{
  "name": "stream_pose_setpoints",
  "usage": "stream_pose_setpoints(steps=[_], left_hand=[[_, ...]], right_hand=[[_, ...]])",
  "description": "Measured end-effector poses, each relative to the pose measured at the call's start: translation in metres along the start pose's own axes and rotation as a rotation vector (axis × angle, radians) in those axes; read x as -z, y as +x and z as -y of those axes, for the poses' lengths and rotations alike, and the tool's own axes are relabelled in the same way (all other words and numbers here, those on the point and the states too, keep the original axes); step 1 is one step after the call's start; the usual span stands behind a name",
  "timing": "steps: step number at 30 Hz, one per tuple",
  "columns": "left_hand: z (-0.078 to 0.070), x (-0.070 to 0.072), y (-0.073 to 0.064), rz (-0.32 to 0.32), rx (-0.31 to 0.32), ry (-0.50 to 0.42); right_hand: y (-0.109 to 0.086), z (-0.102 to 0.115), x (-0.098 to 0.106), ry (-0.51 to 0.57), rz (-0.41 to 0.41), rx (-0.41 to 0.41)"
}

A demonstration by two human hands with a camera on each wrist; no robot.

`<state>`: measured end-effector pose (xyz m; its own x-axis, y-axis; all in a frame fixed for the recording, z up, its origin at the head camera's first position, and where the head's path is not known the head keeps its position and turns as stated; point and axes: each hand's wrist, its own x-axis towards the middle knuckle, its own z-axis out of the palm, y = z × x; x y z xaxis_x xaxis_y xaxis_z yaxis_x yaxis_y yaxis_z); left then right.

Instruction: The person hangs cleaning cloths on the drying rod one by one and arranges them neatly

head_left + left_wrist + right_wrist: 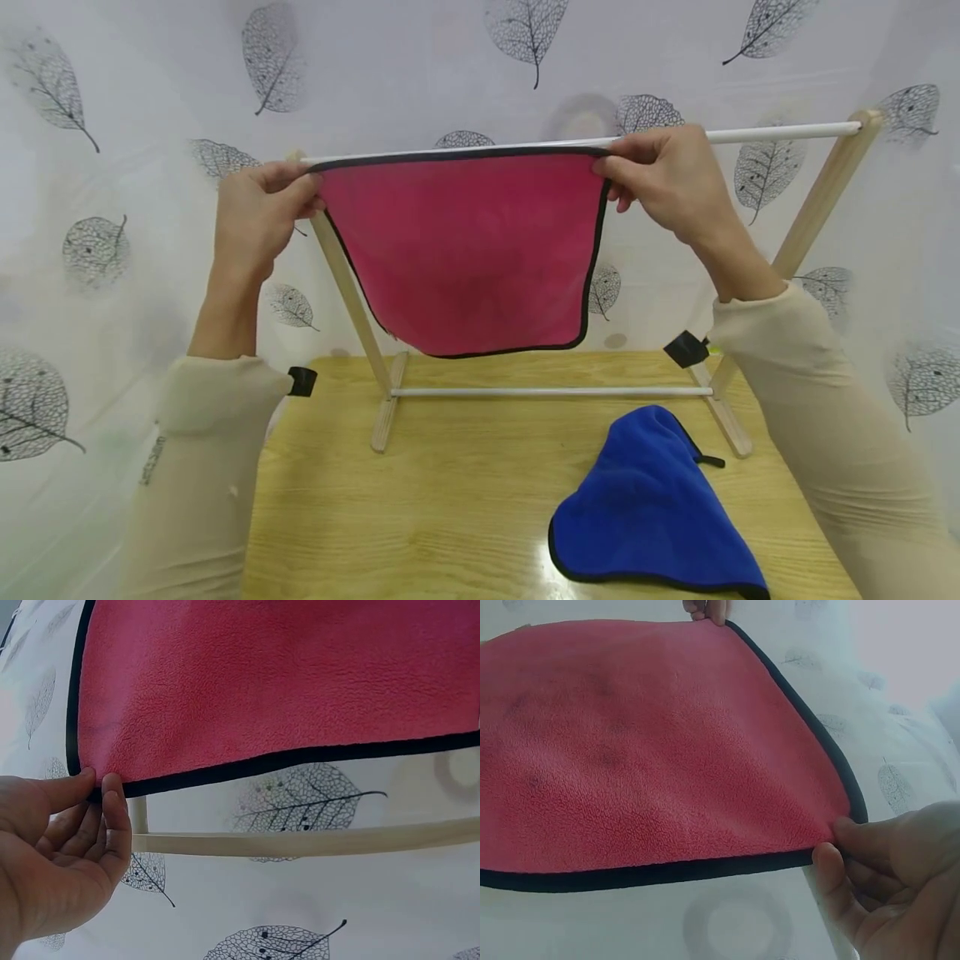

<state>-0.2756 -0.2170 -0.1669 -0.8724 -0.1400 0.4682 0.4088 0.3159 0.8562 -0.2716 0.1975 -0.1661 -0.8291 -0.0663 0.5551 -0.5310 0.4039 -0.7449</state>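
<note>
A pink cloth [465, 250] with black edging is stretched between both hands, its top edge level with the white upper bar [780, 133] of a wooden rack. At the cloth's upper left corner, the left hand [258, 208] pinches the edging between thumb and fingers. The right hand [667, 179] pinches the upper right corner the same way. Both grips show closely in the wrist views, where the pink cloth [285, 682] looks fleecy. From the head view I cannot tell whether the cloth touches the bar. A blue cloth [652, 508] with black edging lies crumpled on the table.
The rack's wooden legs [825, 196] stand on a wood-grain table [450, 500], joined low down by a white lower bar [547, 392]. Behind hangs a pale curtain [420, 75] printed with dark leaves. Small black pieces [302, 382] stick out at the sleeve cuffs.
</note>
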Motion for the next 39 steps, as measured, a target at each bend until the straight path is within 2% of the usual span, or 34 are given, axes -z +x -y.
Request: stream_pose_setpoints(steps=[4,8,11,17,21,26,30,35,39], left_hand=[[-0.006,0.001,0.008,-0.022,0.009,0.008],[-0.011,0.001,0.017,-0.045,0.007,0.035],[-0.014,0.0,0.024,-0.062,0.013,0.01],[-0.021,0.0,0.036,-0.082,0.033,-0.111],[-0.023,-0.001,0.039,-0.092,0.038,-0.13],[-0.022,0.0,0.043,-0.109,0.033,-0.074],[-0.022,0.0,0.047,-0.132,0.026,-0.037],[-0.022,-0.001,0.053,-0.144,0.036,0.002],[-0.022,-0.002,0.057,-0.138,0.017,0.04]], right_hand=[[0.014,0.006,0.003,0.053,-0.008,-0.009],[0.026,0.01,0.005,0.06,-0.009,-0.016],[0.034,0.012,0.006,0.051,-0.002,-0.026],[0.045,0.014,0.006,0.05,0.0,-0.031],[0.051,0.015,0.004,0.015,-0.007,-0.028],[0.058,0.017,-0.002,-0.17,-0.023,0.009],[0.063,0.018,-0.006,-0.269,-0.022,0.013],[0.069,0.017,-0.007,-0.288,-0.013,-0.013],[0.073,0.015,-0.008,-0.271,-0.008,-0.03]])
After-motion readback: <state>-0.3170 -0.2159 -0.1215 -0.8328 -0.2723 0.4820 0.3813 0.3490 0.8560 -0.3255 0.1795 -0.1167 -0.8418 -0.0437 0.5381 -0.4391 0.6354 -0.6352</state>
